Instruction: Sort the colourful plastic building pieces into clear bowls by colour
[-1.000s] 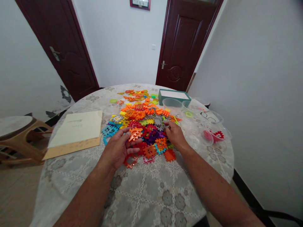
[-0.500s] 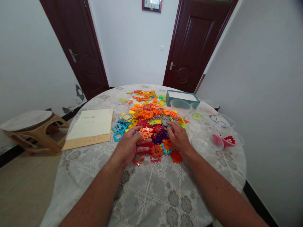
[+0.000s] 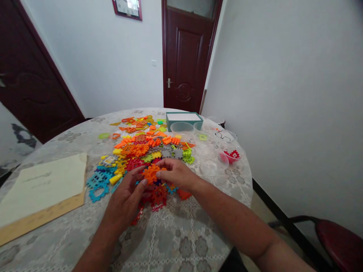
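Observation:
An orange toothed plastic piece (image 3: 151,174) is held between both hands above the near part of the pile. My left hand (image 3: 129,192) grips it from the left, thumb in front. The fingers of my right hand (image 3: 177,174) are closed on its right side. Around and beyond the hands spreads a heap of colourful interlocking pieces: blue ones (image 3: 99,192) at the left, dark orange ones (image 3: 159,194) below, grey ones (image 3: 167,152) and lime green ones (image 3: 187,155) at the right. Parts of the heap are hidden behind my hands.
Cream paper (image 3: 42,185) lies on brown card at the left. A green-edged box (image 3: 184,116) stands at the back. Clear round tubs (image 3: 212,166) stand at the right, one with red pieces (image 3: 231,155). A dark red chair (image 3: 338,241) is at the lower right.
The view has turned to the right. My right hand has moved from the heap to the orange piece in my left hand, and both now hold it.

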`<state>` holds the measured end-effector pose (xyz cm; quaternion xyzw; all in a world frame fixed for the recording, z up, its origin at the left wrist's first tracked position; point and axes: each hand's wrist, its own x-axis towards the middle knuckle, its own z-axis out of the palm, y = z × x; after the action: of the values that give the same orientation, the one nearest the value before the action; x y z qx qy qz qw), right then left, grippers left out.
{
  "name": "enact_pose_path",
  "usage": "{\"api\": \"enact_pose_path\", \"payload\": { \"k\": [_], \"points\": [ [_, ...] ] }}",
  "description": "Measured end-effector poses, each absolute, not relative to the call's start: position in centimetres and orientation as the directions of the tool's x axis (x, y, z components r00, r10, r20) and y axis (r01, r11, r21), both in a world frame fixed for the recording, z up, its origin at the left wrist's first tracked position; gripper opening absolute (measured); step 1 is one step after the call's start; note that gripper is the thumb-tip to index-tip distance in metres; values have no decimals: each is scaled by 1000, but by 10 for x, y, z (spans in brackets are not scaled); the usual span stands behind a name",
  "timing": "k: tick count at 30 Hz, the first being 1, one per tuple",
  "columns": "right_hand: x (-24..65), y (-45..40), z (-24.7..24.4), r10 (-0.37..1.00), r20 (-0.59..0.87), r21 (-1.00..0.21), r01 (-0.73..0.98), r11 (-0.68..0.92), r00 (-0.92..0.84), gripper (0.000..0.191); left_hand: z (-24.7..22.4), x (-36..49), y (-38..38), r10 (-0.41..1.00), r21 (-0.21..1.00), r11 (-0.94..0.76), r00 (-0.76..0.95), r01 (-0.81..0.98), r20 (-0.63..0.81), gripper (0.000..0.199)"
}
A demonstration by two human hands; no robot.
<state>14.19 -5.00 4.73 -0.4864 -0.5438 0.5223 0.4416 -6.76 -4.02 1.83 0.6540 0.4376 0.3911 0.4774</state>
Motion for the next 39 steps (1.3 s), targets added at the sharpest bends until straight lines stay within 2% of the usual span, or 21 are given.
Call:
{"api": "enact_pose_path", "payload": {
  "k": [3,5,7,11,15,20,24,31,39],
  "points": [
    [168,-54,71,995,53,-987,147,65,-89,21,7,-70,-40,917,805,-396,158,441,365,43],
    [191,-59,84,987,157,-965,211,158,-25,22,-3,-72,-39,829,652,-500,96,570,551,35],
    [219,-64,93,964,257,-924,306,228,60,23,-10,-72,-38,716,506,-590,119,629,688,29],
    [287,-73,96,882,392,-817,540,204,261,29,-16,-70,-36,520,266,-756,303,599,799,27],
    [354,-68,87,839,416,-729,680,78,351,31,-18,-68,-32,420,137,-804,389,579,820,29],
    [393,-46,70,822,431,-628,778,-22,371,30,-23,-63,-29,404,60,-792,448,607,797,28],
    [394,-25,65,846,419,-497,863,-92,331,29,-23,-64,-30,381,16,-786,464,618,800,28],
    [380,2,54,909,327,-363,923,-131,257,27,-12,-80,-37,487,200,-717,276,668,829,17],
    [373,3,54,936,277,-313,941,-125,217,25,-13,-96,-29,525,309,-622,91,720,846,13]
  ]
}}
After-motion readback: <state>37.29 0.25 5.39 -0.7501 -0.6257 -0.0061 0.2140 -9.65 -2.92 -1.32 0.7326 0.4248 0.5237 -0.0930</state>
